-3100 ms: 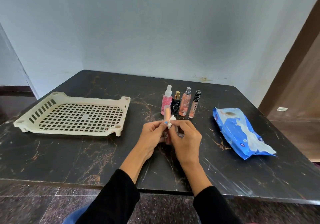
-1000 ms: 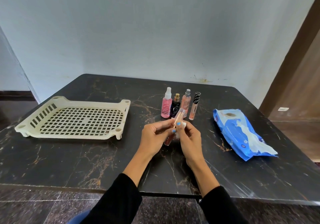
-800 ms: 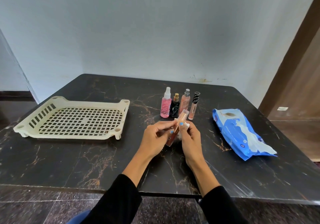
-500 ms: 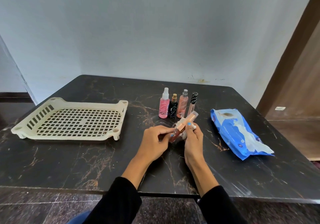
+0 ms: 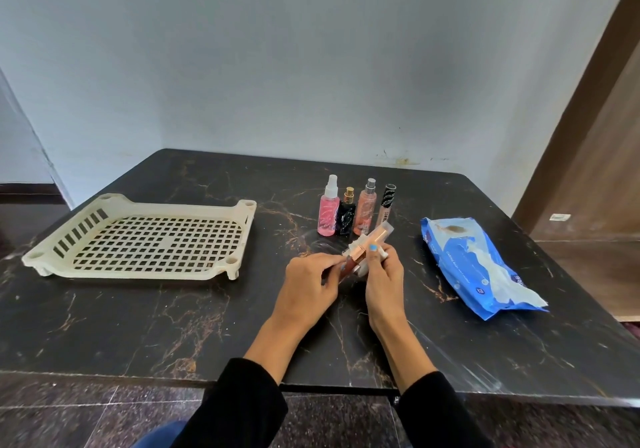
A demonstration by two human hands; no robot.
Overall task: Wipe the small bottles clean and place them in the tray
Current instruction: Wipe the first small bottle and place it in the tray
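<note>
A slim rose-gold tube [image 5: 367,244] lies tilted between both hands above the table, its cap end pointing up and right. My left hand [image 5: 310,286] grips its lower, darker end. My right hand [image 5: 384,279] pinches a small white wipe [image 5: 381,253] against the tube's middle. Behind them several small bottles stand in a row: a pink spray bottle [image 5: 329,212], a black bottle [image 5: 346,218], a peach spray bottle [image 5: 365,213] and a thin gloss tube [image 5: 387,207]. The cream slotted tray [image 5: 145,238] sits at the left, with nothing in it.
A blue wet-wipe pack [image 5: 478,267] lies on the right of the dark marble table [image 5: 138,326]. A wall runs behind the table and a wooden door frame [image 5: 571,118] stands at the right.
The tube has tipped from near upright to a slant up and right. My right hand with the wipe has slid along it toward the cap end.
</note>
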